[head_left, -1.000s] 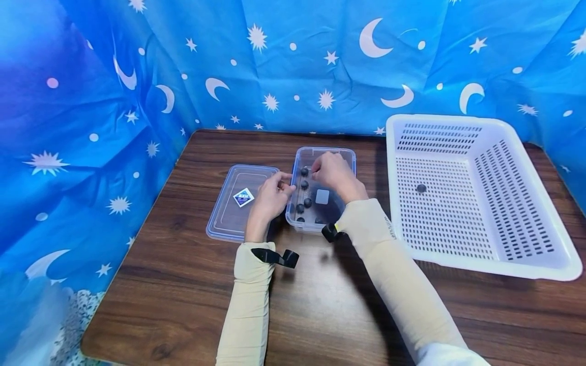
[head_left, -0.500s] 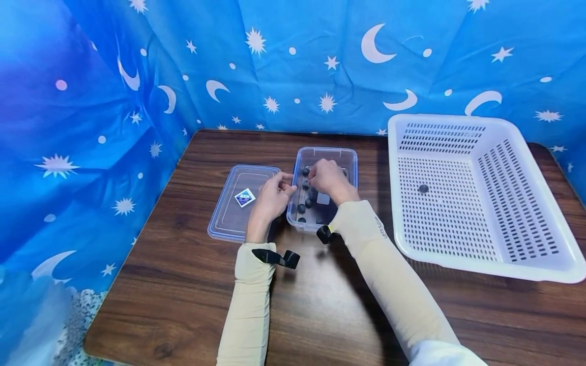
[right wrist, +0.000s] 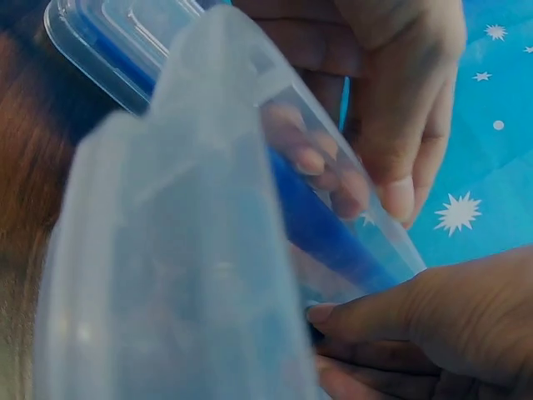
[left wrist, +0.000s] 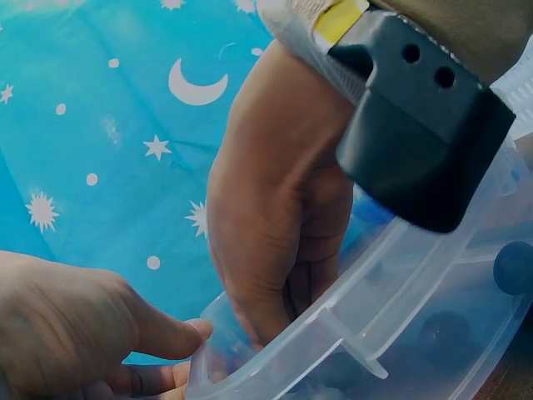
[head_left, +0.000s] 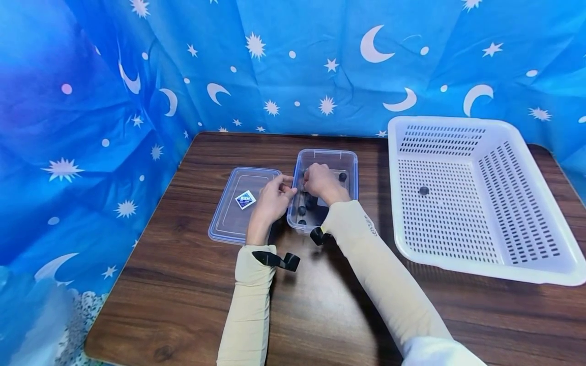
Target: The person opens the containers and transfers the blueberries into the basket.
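Table [head_left: 178,300] is dark woodgrain, with a white perforated plastic basket [head_left: 450,223] over on the right. Clear food container [head_left: 343,160] sits mid-table, blue-edged lid [head_left: 229,206] lying just left of it. Left hand [head_left: 271,201] pinches the container's left rim; right hand [head_left: 321,183] is dipped inside, fingers bunched, can't tell what they've got. Dark little balls [head_left: 301,210] around it, plus a loner [head_left: 423,190] in the basket.

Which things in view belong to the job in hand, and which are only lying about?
In the job:
- Clear rectangular plastic box
- Small dark round balls inside it
- Probably the white perforated plastic basket, holding one more ball

Only around, it seems:
- Clear, blue-rimmed rectangular plastic lid
- Blue star-patterned cloth behind
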Demonstrator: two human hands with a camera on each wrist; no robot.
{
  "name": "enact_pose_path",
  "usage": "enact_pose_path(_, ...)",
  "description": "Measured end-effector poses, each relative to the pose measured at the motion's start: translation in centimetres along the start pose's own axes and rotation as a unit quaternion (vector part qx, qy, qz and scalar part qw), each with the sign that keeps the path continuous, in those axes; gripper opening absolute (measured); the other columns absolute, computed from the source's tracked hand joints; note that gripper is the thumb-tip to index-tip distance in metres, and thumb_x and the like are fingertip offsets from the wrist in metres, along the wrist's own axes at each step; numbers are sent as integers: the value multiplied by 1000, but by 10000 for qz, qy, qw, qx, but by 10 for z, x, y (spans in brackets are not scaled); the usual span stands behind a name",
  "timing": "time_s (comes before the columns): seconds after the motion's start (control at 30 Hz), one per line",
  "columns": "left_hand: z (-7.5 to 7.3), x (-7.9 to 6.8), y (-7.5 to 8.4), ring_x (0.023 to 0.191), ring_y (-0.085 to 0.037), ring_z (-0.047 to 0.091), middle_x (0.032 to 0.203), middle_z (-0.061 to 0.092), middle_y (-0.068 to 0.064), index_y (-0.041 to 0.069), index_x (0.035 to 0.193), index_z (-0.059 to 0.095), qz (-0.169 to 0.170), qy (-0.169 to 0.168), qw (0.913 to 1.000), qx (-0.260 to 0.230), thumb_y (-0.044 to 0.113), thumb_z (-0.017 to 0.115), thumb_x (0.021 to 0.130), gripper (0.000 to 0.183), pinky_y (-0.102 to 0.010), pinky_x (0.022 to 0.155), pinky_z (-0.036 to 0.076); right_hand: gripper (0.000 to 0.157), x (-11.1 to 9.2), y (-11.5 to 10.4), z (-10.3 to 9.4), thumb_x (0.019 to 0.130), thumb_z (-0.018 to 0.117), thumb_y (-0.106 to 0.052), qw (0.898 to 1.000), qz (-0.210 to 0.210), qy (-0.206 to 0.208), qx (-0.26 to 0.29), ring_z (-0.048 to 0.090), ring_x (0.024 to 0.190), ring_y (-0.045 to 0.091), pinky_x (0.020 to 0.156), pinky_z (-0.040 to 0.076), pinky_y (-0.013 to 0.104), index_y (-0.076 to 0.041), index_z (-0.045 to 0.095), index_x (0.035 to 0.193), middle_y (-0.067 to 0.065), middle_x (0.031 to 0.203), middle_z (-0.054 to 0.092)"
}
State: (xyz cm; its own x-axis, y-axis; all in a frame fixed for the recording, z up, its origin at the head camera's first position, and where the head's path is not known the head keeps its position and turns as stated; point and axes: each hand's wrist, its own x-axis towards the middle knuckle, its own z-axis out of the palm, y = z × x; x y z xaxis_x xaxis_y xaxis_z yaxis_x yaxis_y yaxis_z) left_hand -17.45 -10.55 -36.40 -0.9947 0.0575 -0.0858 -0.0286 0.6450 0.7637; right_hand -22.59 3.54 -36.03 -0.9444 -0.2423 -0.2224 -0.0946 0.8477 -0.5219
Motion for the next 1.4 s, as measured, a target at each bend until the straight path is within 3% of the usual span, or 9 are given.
enact_pose_path(0.2, 0, 0, 1, 81, -20, 60, 96, 63, -8, 10, 125, 59, 49, 35, 10000, -16, 18, 57, 96, 30, -33, 74, 47, 20, 1, -3, 2, 93, 60, -13, 9999, 79, 45, -113, 50, 66, 19, 59, 39, 29, -9, 65, 74, 4, 71, 56)
enact_pose_path(0.43, 0, 0, -1, 81, -20, 58, 95, 62, -7, 10, 125, 59, -11, 9, 10000, -23, 18, 57, 96, 30, -32, 72, 46, 22, 0, -4, 2, 93, 58, -12, 9999, 138, -40, -62, 48, 62, 17, 55, 37, 27, -9, 62, 71, 3, 68, 53)
enact_pose_path(0.63, 1, 0, -2, 79, -19, 58, 95, 62, -7, 10, 126, 58, -13, -54, 9999, -90, 18, 56, 97, 30, -30, 69, 46, 18, -4, -3, 0, 94, 57, -13, 9998, 145, -87, 77, 52, 67, 18, 58, 40, 27, -8, 70, 83, 5, 76, 61)
enact_pose_path(0.83, 0, 0, -2, 79, -19, 58, 96, 62, -7, 11, 126, 58, 3, -82, 9999, -66, 19, 56, 97, 31, -30, 69, 45, 16, -10, -6, -11, 94, 59, -14, 9997, 60, 176, 181, 59, 81, 21, 73, 50, 34, -8, 73, 99, 7, 98, 68)
enact_pose_path(1.23, -1, 1, -4, 84, -21, 59, 99, 60, -7, 13, 129, 56, -72, -164, 9998, -3, 22, 53, 99, 32, -33, 72, 46, 15, -22, -12, -39, 92, 63, -14, 9980, -308, 523, 181, 60, 88, 22, 81, 51, 36, -8, 75, 97, 7, 98, 71)
enact_pose_path(1.4, 0, 2, -6, 83, -20, 62, 99, 60, -7, 13, 130, 55, -61, -215, 9997, -90, 21, 54, 98, 32, -33, 73, 49, 14, -29, -11, -46, 92, 64, -15, 9975, -329, 602, 195, 59, 85, 23, 77, 50, 36, -8, 75, 97, 7, 95, 71)
